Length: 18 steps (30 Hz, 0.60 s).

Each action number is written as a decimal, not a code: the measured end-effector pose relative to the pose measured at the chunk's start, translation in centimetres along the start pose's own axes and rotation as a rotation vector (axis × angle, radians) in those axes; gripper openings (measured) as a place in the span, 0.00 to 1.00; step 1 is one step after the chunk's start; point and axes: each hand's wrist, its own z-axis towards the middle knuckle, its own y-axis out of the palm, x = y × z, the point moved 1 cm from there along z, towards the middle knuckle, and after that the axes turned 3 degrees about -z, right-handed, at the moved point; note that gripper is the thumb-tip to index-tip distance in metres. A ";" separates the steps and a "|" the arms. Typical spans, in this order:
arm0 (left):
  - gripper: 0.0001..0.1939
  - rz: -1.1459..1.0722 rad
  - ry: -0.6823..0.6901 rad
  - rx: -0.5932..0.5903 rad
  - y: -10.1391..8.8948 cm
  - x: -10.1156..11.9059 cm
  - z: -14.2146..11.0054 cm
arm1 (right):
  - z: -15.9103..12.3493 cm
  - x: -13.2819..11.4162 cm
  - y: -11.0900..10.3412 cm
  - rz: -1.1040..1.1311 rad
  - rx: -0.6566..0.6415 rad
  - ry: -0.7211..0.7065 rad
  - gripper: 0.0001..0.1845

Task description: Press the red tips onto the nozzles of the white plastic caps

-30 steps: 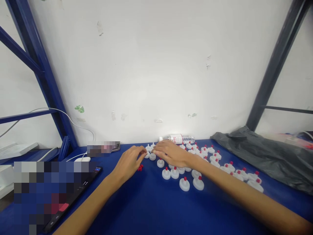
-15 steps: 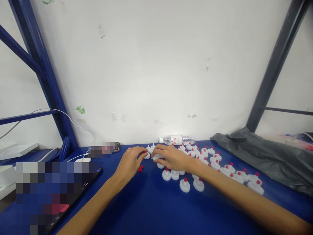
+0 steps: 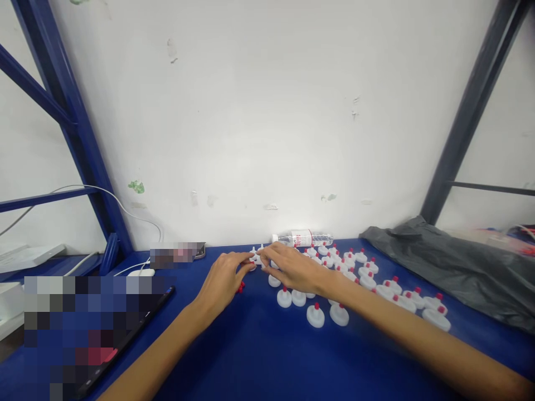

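My left hand (image 3: 221,280) reaches to the back middle of the table, thumb and forefinger pinched on a small red cap (image 3: 252,263). Facing it, my right hand (image 3: 290,268) has curled fingers, seemingly closed on a white nozzle lid that they mostly hide. Uncapped white nozzle lids (image 3: 261,248) stand just behind the fingertips. Several loose red caps (image 3: 241,287) lie beneath my left hand, partly covered by it. In front and to the right of my right hand, many white lids with red-capped tips (image 3: 315,316) stand upright.
A clear plastic bottle (image 3: 301,238) lies along the wall behind the lids. Grey plastic sheeting (image 3: 443,267) covers the right side of the blue table (image 3: 267,356). A phone (image 3: 199,250), cables and a dark flat device (image 3: 125,340) are on the left.
My right fingers have moved slightly left, closer to my left fingertips. My left hand keeps its pinch almost in place. The standing lids have not moved.
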 end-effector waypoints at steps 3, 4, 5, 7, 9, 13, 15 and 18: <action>0.14 -0.003 0.016 -0.034 -0.1 0.2 -0.2 | 0.0 -0.1 0.0 0.004 -0.016 -0.002 0.06; 0.15 -0.010 0.026 -0.046 -0.2 0.4 -0.2 | 0.0 -0.2 0.0 -0.004 -0.026 -0.017 0.09; 0.17 -0.020 0.035 -0.056 -0.2 0.5 -0.3 | 0.0 -0.3 0.1 -0.016 -0.036 -0.038 0.12; 0.18 -0.040 0.042 -0.066 -0.3 0.8 -0.4 | 0.0 -0.5 0.1 -0.038 -0.051 -0.081 0.16; 0.18 -0.056 0.044 -0.076 -0.5 1.1 -0.4 | 0.0 -0.7 0.0 -0.059 -0.057 -0.107 0.18; 0.19 -0.025 0.031 -0.115 -0.6 1.2 -0.1 | 0.2 -0.9 -0.2 -0.065 -0.072 -0.071 0.15; 0.18 0.040 0.000 -0.119 -0.5 1.1 0.0 | 0.2 -0.8 -0.1 -0.071 -0.082 -0.052 0.11; 0.15 0.148 -0.071 -0.103 -0.3 0.9 -0.2 | 0.2 -0.3 0.5 -0.107 -0.080 -0.011 0.08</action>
